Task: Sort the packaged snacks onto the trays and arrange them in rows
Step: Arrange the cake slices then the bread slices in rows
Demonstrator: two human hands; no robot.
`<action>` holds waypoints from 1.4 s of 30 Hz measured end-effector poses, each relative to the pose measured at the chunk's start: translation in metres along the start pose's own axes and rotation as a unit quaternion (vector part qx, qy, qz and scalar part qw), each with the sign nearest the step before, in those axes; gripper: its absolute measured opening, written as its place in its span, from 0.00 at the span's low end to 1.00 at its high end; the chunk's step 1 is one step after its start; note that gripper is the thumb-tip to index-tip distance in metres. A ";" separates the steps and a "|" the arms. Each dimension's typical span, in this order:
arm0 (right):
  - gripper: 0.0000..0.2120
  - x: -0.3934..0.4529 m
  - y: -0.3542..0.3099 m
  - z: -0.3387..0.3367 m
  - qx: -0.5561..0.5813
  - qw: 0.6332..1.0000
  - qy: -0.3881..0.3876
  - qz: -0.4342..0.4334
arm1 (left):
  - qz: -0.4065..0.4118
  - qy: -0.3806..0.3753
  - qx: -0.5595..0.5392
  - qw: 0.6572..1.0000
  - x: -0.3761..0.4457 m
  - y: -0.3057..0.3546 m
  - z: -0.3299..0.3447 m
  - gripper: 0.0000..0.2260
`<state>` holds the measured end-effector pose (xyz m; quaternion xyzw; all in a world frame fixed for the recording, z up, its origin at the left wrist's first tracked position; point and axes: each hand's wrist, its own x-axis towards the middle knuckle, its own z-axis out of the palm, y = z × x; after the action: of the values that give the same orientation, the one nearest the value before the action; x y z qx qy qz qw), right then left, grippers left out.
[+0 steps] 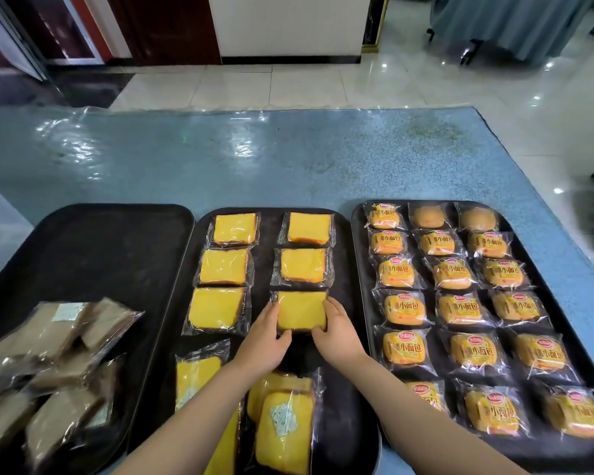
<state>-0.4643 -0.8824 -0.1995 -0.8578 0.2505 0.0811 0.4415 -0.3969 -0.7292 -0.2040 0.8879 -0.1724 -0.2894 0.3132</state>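
Three black trays lie side by side on a blue table. On the middle tray (268, 255), yellow cake packets sit in two columns. My left hand (264, 337) and my right hand (336, 332) grip the two sides of one yellow cake packet (300, 310), third in the right column, lying flat on the tray. Loose yellow packets (283, 426) are piled at the tray's near end, partly under my forearms. The right tray (359, 269) holds orange small-bread packets (458, 306) in three columns. The left tray (93, 241) holds a heap of brown cake packets (59, 365) at its near end.
The blue table (254, 156) stretches away beyond the trays, under a shiny plastic cover. Its right edge runs diagonally past the right tray. Tiled floor (288, 87) and a draped piece of furniture (515, 25) lie beyond.
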 end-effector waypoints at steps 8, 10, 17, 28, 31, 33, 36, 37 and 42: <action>0.28 0.000 0.006 -0.002 0.005 1.000 0.009 -0.012 | 0.035 0.004 0.038 0.999 -0.004 -0.009 -0.001 0.33; 0.27 -0.006 0.009 -0.001 0.013 1.000 0.016 -0.021 | 0.030 0.012 0.022 0.999 -0.009 -0.012 0.001 0.33; 0.27 -0.043 0.019 0.002 -0.012 0.998 0.012 -0.053 | 0.036 0.019 -0.003 0.999 -0.042 -0.019 0.000 0.28; 0.22 -0.098 0.028 0.011 -0.010 0.990 -0.135 0.030 | 0.095 -0.052 0.139 0.984 -0.072 -0.046 -0.008 0.20; 0.29 -0.104 0.027 0.020 0.026 0.987 -0.145 0.057 | 0.090 -0.056 0.169 0.980 -0.074 -0.046 -0.007 0.21; 0.30 -0.104 0.026 0.025 0.006 0.989 -0.136 0.058 | 0.094 -0.054 0.185 0.977 -0.075 -0.046 -0.007 0.20; 0.22 -0.102 0.026 0.029 -0.028 0.991 -0.122 0.052 | 0.108 -0.058 0.202 0.972 -0.076 -0.048 -0.009 0.18; 0.20 -0.100 0.026 0.028 -0.038 0.991 -0.118 0.045 | 0.113 -0.059 0.203 0.971 -0.076 -0.049 -0.011 0.17; 0.13 -0.086 0.023 0.000 -0.005 0.992 -0.120 0.039 | 0.129 -0.056 0.191 0.971 -0.076 -0.050 -0.015 0.16</action>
<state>-0.5495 -0.8623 -0.1849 -0.8336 0.2285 0.2015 0.4608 -0.4406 -0.6480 -0.1966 0.8837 -0.3554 -0.2578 0.1622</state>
